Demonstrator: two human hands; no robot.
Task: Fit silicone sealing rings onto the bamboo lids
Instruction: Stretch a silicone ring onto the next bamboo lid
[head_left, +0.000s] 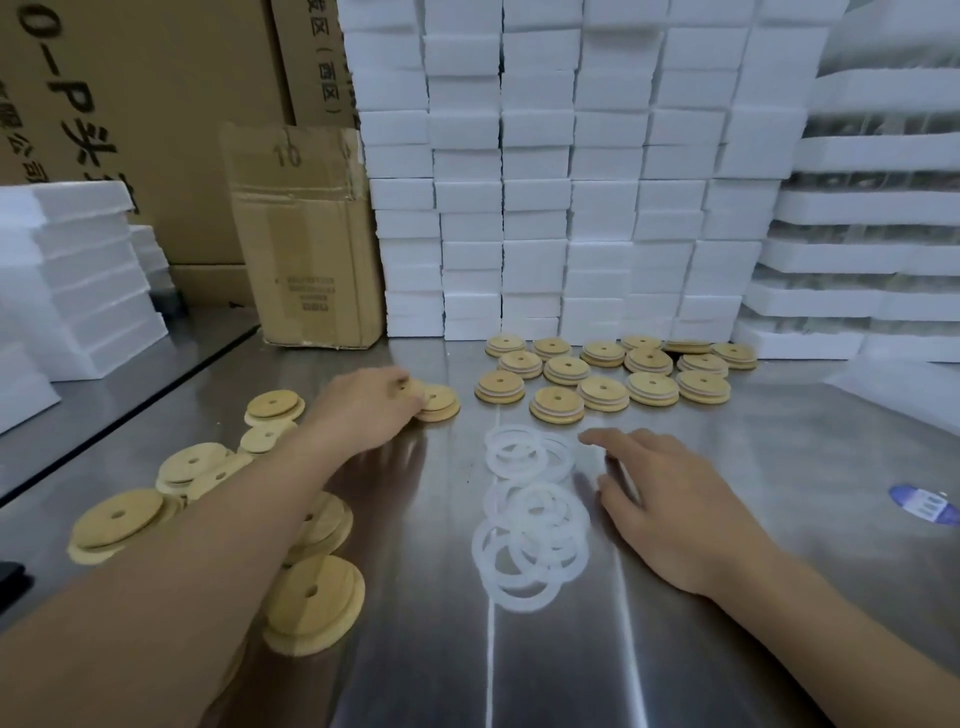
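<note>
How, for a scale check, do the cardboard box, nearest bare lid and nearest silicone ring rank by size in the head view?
1. cardboard box, clearly largest.
2. nearest bare lid and nearest silicone ring look about alike, so they stay unranked.

I see a brushed metal table (571, 675), glossy with reflections; matt pale bamboo lids (104, 525); translucent white rings (530, 545), probably soft silicone; rough white foam blocks (535, 208); a creased matt cardboard box (306, 244).
</note>
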